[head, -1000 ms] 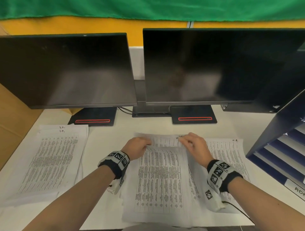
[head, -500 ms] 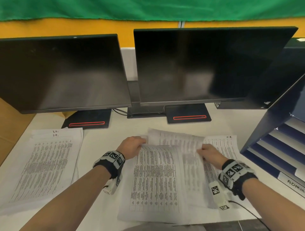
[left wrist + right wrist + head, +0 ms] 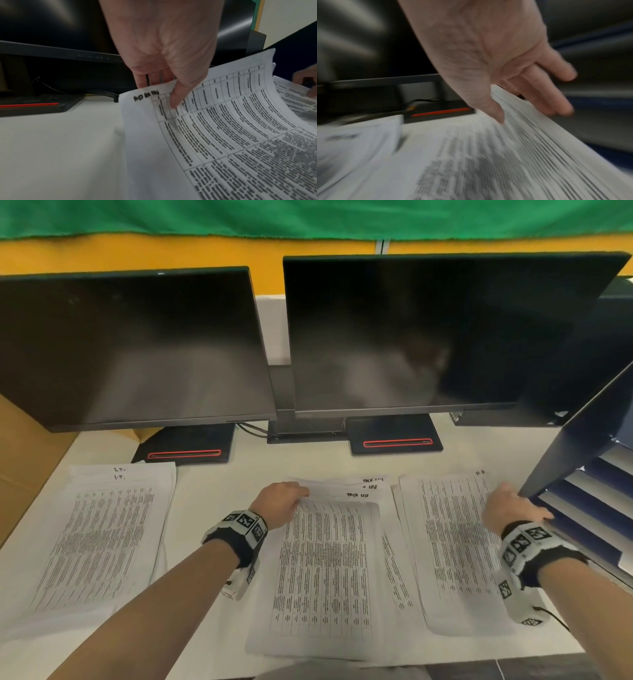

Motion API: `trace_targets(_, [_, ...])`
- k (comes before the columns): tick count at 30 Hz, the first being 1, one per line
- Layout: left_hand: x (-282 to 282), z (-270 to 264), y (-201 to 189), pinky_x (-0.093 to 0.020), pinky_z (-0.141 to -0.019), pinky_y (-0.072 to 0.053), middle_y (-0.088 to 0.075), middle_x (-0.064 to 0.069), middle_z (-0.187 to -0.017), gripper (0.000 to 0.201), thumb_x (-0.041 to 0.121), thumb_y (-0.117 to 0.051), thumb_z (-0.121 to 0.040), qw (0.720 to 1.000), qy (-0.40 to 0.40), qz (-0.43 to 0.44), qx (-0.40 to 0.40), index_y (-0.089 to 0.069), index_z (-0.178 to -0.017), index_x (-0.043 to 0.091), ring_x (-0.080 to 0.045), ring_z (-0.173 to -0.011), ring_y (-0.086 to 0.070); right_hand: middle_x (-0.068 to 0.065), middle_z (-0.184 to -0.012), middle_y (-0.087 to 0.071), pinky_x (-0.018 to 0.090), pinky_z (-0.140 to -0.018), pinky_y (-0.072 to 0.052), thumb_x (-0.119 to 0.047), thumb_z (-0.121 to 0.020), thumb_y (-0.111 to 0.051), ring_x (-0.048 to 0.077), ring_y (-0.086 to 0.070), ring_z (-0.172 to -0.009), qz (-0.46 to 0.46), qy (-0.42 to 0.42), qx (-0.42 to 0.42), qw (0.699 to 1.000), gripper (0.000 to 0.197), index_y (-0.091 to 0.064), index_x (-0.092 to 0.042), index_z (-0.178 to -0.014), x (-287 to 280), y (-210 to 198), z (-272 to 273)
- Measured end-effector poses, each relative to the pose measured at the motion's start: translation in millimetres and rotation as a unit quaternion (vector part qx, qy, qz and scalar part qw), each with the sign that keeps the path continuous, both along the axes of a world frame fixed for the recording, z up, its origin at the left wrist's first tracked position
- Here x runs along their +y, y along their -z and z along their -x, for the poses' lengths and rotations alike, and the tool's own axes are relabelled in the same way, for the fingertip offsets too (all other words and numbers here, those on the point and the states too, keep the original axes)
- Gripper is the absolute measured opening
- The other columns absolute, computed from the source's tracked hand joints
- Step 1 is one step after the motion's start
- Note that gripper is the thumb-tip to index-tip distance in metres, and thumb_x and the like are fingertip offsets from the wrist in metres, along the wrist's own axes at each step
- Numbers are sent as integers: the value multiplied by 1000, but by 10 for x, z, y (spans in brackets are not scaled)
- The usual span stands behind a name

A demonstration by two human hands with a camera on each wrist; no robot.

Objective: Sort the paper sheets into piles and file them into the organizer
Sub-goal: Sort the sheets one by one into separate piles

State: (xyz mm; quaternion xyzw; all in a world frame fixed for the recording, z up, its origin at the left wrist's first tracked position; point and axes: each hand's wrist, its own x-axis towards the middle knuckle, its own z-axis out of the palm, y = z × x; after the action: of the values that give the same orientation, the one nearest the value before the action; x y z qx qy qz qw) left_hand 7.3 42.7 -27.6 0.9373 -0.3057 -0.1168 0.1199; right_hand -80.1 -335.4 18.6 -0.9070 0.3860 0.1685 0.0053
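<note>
1. Two dark monitors, the left monitor (image 3: 133,347) and the right monitor (image 3: 428,337), fill the middle of the frame.
2. Their black bases (image 3: 185,445) have red stripes.
3. A green cloth (image 3: 308,217) hangs along the top edge, above a yellow wall (image 3: 137,254).
4. A cardboard panel (image 3: 24,460) is at the left edge.

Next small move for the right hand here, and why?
Probably let go of the sheet and bring the right hand back to the middle pile. The sheet lies over the right pile beside the organizer, while the left hand pinches the middle pile's top sheet by its corner, ready for sorting.
</note>
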Motion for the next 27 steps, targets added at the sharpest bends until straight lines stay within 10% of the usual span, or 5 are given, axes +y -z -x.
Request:
trace_targets(5, [4,12,16,-33,-78,-46,-62,-6,-104,27,8,-42,-92,1000,-9,-11,0,-59,-110,17,-26,-95,-58,12,-124,-44,45,-90,-43,-14,-84,-48,30,-52,-106,94,-215,-69,970,47,-33,-12,-128,733,52,-215])
trace_targets(9, [17,23,8,-33,-79,-46,-62,-5,-104,27,8,-41,-92,1000,-16,-12,6,-59,-111,17,-25,-96,-57,6,-119,-47,40,-91,-40,-11,-87,-50,22,-49,-103,-6,-367,-147,918,36,-43,-18,-122,1126,301,-308])
trace_targets(19, [-15,8,-13,-34,-78,-45,-62,-7,-104,29,7,-42,-91,1000,-18,-17,3,-59,-112,16,-26,-96,-57,3,-93,-61,30,-82,-38,-20,-93,-48,14,-44,-77,-81,-428,-195,879,14,-59,-12,-89,1136,335,-358])
trace_targets(27, [-30,23,-18,-34,-80,-46,-62,-6,-104,29,7,-42,-92,1000,-13,-17,9,-59,-112,17,-26,-97,-57,6,-97,-64,33,-86,-42,0,-86,-44,23,-59,-91,-20,-499,-145,854,24,-63,-10,-97,1184,305,-280])
